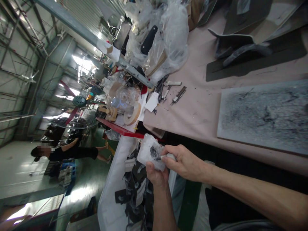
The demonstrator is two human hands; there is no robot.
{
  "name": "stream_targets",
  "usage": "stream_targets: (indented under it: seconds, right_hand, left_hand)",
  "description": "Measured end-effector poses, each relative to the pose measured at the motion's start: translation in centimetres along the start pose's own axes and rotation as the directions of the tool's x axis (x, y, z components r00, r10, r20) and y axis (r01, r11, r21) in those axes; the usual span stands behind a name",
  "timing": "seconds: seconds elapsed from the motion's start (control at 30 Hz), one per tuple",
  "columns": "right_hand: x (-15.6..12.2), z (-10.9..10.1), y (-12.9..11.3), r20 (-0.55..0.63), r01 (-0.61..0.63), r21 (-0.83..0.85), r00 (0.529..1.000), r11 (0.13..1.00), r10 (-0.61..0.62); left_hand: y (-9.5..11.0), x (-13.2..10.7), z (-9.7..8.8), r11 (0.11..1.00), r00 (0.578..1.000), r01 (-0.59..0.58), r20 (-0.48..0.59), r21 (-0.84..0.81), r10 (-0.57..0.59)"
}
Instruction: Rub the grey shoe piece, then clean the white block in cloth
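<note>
Between the thumb and fingers of my left hand (157, 175) is a whitish, cloudy block (145, 150), which looks like wax or a bag-wrapped lump; I cannot tell which. A dark, blackened patch marks its face. My right hand (184, 160) pinches a small tool with a pale handle (171, 156), its dark tip against that patch. Both hands are closed and close together, beyond the table's edge. Below them, a white bin (108, 183) holds many dark cut pieces (134, 199).
A pinkish covered table (192, 112) bears a smudged grey board (262, 115), dark panels (252, 64), small metal tools (178, 95), a tape roll (132, 115) and plastic bags (173, 35). A large fan (79, 101) and a person (72, 154) are farther off. The view is tilted sideways.
</note>
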State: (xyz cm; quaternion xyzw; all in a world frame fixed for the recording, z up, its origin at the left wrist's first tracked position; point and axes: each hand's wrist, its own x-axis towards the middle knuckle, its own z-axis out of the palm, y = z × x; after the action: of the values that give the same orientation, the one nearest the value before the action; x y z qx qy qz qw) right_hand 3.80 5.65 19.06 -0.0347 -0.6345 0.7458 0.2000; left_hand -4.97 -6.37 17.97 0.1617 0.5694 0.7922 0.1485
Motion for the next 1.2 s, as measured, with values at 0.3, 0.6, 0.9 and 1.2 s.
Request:
stream_targets:
  seconds: [0.3, 0.6, 0.9, 1.2]
  right_hand:
    - [1.2, 1.0, 0.2, -0.221, 0.036, -0.025, 0.974, 0.999, -0.041]
    - [1.3, -0.1, 0.0, -0.203, -0.024, 0.020, 0.979, 1.000, 0.028]
    - [1.4, -0.6, -0.3, 0.037, -0.040, 0.023, 0.999, 0.999, 0.039]
    - [1.2, -0.3, -0.7, 0.041, 0.042, -0.251, 0.999, 0.967, -0.033]
  left_hand:
    - [0.2, 0.7, -0.2, 0.999, 1.000, 0.020, 0.020, 0.039, -0.020]
    - [-0.3, -0.1, -0.6, 0.998, 0.999, -0.041, -0.030, 0.038, 0.043]
    - [0.1, 0.0, -0.3, 0.999, 1.000, -0.013, -0.023, 0.041, 0.014]
    - [0.2, 0.3, 0.0, 0.998, 0.999, 0.035, -0.014, 0.060, -0.035]
